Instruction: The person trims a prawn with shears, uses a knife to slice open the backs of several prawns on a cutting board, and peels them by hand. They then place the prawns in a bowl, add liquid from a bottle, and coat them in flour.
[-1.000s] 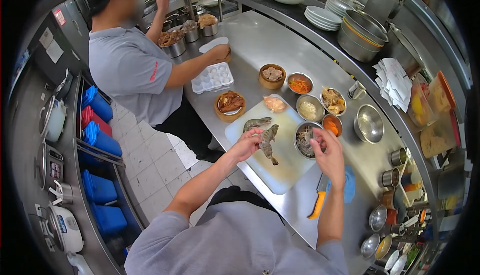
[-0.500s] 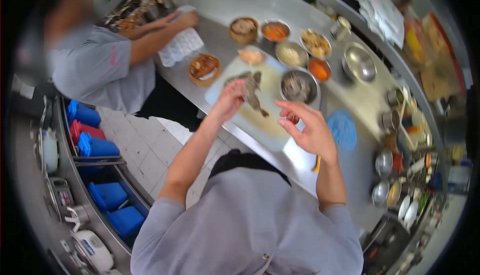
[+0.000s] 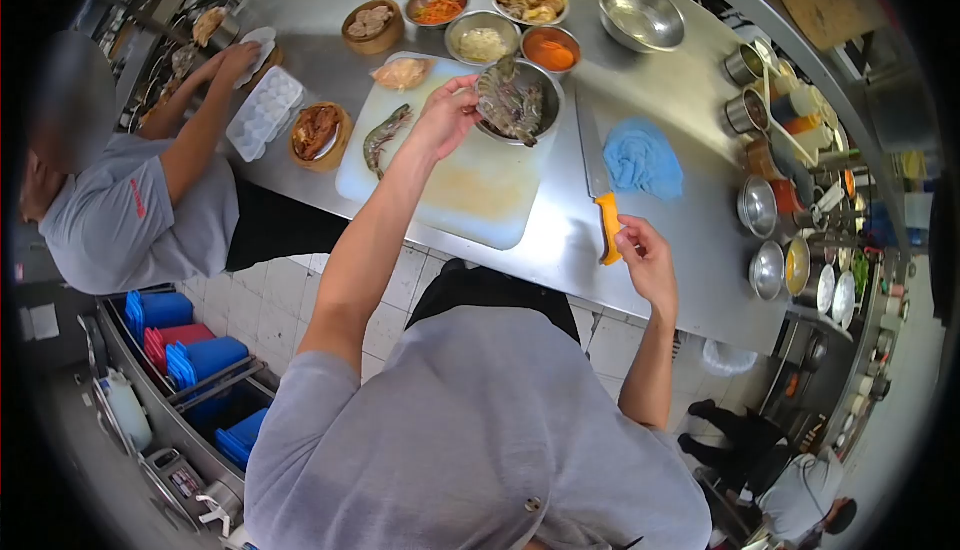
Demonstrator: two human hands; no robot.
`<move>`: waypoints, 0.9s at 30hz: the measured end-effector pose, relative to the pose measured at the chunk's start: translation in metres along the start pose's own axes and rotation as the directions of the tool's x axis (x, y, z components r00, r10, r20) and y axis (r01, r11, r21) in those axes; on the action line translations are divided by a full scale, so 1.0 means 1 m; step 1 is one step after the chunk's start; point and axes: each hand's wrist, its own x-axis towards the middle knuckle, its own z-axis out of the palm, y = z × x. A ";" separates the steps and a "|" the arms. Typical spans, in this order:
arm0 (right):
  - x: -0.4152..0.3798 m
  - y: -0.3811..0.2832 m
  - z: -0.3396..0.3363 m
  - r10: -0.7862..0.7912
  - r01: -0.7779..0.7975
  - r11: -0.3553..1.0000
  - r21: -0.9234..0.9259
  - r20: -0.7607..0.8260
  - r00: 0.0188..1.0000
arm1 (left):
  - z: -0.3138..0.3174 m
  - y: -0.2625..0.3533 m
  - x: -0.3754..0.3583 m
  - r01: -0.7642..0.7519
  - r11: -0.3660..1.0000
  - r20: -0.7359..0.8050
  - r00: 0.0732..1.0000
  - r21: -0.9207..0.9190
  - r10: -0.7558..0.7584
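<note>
Above white plastic cutting board [image 3: 480, 190], twelve o'clock: left hand [image 3: 445, 115] is pinching grey raw prawn [image 3: 505, 100], lifted since a second ago; right hand [image 3: 645, 255], fingers curling, is now reaching yellow-handled knife [image 3: 603, 212] at three o'clock.

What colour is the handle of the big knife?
Orange-yellow; the knife handle shows in the head view.

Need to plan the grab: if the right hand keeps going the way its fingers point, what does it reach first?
Most likely the knife's orange handle. The right hand has its fingertips beside that handle's near end, possibly already touching it; depth is unclear. Beyond lies the blade, beside the blue cloth.
</note>
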 end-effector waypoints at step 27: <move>-0.004 0.053 0.047 0.050 -0.052 0.998 -0.019 -0.119 0.992 | -0.107 0.026 -0.099 0.190 0.027 -0.173 0.814 0.981 0.555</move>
